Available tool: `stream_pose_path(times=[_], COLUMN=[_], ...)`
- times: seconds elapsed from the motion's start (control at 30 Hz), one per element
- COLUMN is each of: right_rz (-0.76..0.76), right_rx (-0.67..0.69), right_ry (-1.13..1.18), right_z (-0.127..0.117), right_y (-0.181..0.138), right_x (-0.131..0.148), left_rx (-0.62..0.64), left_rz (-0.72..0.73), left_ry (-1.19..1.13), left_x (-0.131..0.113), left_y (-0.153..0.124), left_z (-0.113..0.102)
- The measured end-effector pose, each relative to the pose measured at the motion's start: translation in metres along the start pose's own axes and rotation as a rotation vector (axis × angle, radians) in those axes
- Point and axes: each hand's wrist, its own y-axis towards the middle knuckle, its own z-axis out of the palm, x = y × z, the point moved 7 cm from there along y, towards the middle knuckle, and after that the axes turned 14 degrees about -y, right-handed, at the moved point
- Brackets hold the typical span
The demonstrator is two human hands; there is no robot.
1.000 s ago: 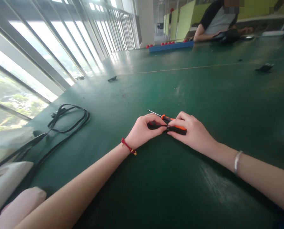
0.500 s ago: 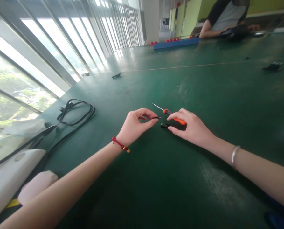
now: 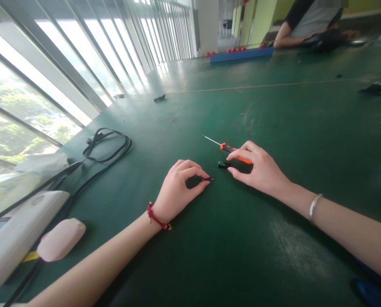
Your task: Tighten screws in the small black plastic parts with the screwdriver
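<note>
My left hand (image 3: pixel 180 183) is low over the green table (image 3: pixel 190 251), with thumb and index finger pinched on a small flat black piece (image 3: pixel 208 179). Further right, a small black part with a green circuit board (image 3: pixel 222 164) rests on the table. The thumb and index finger of my right hand (image 3: pixel 257 168) are apart on either side of this part's right end; whether they touch it I cannot tell. A screwdriver (image 3: pixel 229 148) with an orange and black handle lies just behind, partly covered by the right fingers, its shaft pointing away to the left.
On the left are a looped black cable (image 3: pixel 109 158), a long white device (image 3: pixel 27 238) and a pale pink rounded case (image 3: pixel 62 239). Small black parts (image 3: pixel 160 98) lie farther back. A blue strip with red knobs (image 3: pixel 241 55) and another person (image 3: pixel 305 25) are at the far side.
My left hand has come down and nearer to me with the black piece, away from the circuit-board part. My right hand stays almost in place. The view has shifted slightly.
</note>
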Motion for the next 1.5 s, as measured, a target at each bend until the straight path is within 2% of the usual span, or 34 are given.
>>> stream_pose_path(times=[0.13,0.27,0.37,0.57,0.67,0.8,0.97,1.07,1.3,1.5], right_rz=[-0.082,-0.178,-0.18,-0.166,-0.128,0.013,0.179,0.217,0.227,0.241], right_rx=[-0.104,-0.144,-0.161,-0.172,-0.161,-0.151,-0.171,-0.17,-0.114,-0.09], right_ry=[0.064,0.06,0.032,0.023,0.074,0.16,0.201,0.205,0.204,0.205], right_z=[-0.01,-0.012,-0.011,-0.009,-0.009,-0.009,-0.007,-0.005,0.0,0.002], right_y=[-0.003,-0.006,-0.006,-0.005,-0.004,-0.001,0.001,0.001,0.002,0.003], right_x=[0.008,0.015,0.014,0.011,0.008,-0.004,-0.02,-0.025,-0.026,-0.027], left_rx=[-0.036,-0.046,-0.054,-0.075,-0.051,0.012,0.14,0.218,0.183,0.19], left_rz=[0.014,0.061,0.119,0.139,0.146,0.098,0.084,0.084,0.054,0.079], left_ry=[0.007,0.015,0.005,-0.025,-0.038,-0.07,0.137,0.197,0.106,0.234], left_x=[-0.007,-0.019,-0.025,-0.02,-0.018,-0.012,-0.009,-0.01,-0.005,-0.014], left_y=[0.007,0.026,0.036,0.039,0.039,0.043,0.054,0.058,0.059,0.061], left_z=[-0.002,0.004,0.011,0.017,0.014,0.009,0.016,0.024,0.024,0.016])
